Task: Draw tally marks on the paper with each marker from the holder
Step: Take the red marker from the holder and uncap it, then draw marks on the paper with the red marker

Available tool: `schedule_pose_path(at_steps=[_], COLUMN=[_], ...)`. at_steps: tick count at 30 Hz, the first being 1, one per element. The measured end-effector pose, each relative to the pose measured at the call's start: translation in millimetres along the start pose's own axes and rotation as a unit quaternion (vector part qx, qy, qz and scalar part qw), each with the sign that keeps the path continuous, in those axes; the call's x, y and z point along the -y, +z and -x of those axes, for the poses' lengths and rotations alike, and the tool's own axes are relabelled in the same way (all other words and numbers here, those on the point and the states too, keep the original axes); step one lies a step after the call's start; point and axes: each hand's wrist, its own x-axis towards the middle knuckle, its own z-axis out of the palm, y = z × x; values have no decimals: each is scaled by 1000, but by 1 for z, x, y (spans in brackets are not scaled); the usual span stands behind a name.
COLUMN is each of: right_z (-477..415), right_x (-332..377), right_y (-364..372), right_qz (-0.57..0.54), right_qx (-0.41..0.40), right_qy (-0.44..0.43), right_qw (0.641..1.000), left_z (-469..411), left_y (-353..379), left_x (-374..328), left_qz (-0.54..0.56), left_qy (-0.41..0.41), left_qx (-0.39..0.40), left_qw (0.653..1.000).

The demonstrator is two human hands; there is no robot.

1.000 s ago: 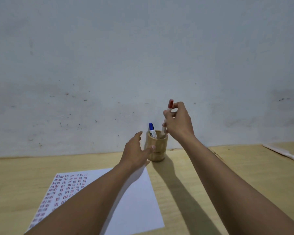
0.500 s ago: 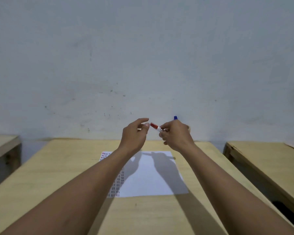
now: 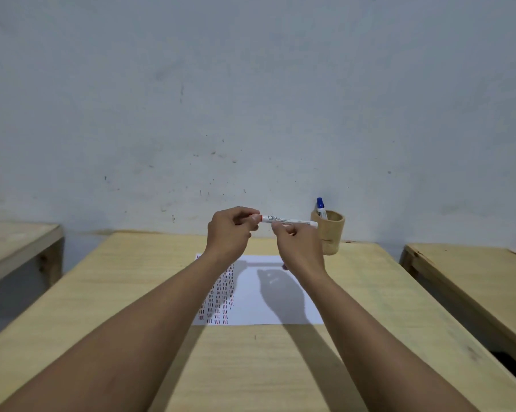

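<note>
Above the sheet of paper (image 3: 277,295), both hands are pinching 1 marker (image 3: 289,220) that is lying almost level in the air between them. The left hand (image 3: 228,233) is closing its thumb and fingertips (image 3: 255,217) tightly around the red-capped end, so only a sliver of red is showing there. The right hand (image 3: 300,248) is curling its fingers (image 3: 285,230) together under the white barrel, with the barrel's far end sticking out past the knuckles toward the holder (image 3: 329,231). Whether the cap is seated or coming loose cannot be told. The wooden holder is standing on the table (image 3: 132,292) near the wall, just beyond and to the right of the right hand, and 1 blue-capped marker (image 3: 321,208) is leaning upright inside it. The paper is lying flat on the table under the hands, its left part carrying columns of small red and dark tally marks (image 3: 219,298), its right part shaded by the hands. 2 other wooden tables are flanking this one.
</note>
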Motion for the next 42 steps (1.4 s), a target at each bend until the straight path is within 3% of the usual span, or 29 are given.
schedule_pose_path(at_steps=[1,3,5,15,28,34,42], right_z=[3,6,5,10,27,30,34], right_x=[2,6,7,13,2,-2,-10], right_y=[2,4,9,27,57,64,60], right_qz=[-82,-265,-392,-486,-335,-296,-239], right_qx=[36,91,94,66,108,120,124], right_qy=[71,180,220,194,192,182,137], right_qw=[993,943,888,850,916,930,953], left_z=[1,3,5,7,16,19,34], left_y=[-1,-4,-7,-29,-99,-107,-110], left_x=[0,1,1,0,55,86,77], left_qz=[9,16,14,-1,-249,-356,-398], left_qy=[-4,-12,-17,-37,-70,-84,-77], left_qx=[12,40,55,39,-72,-30,-21], left_qw=[1000,999,998,999,963,930,914])
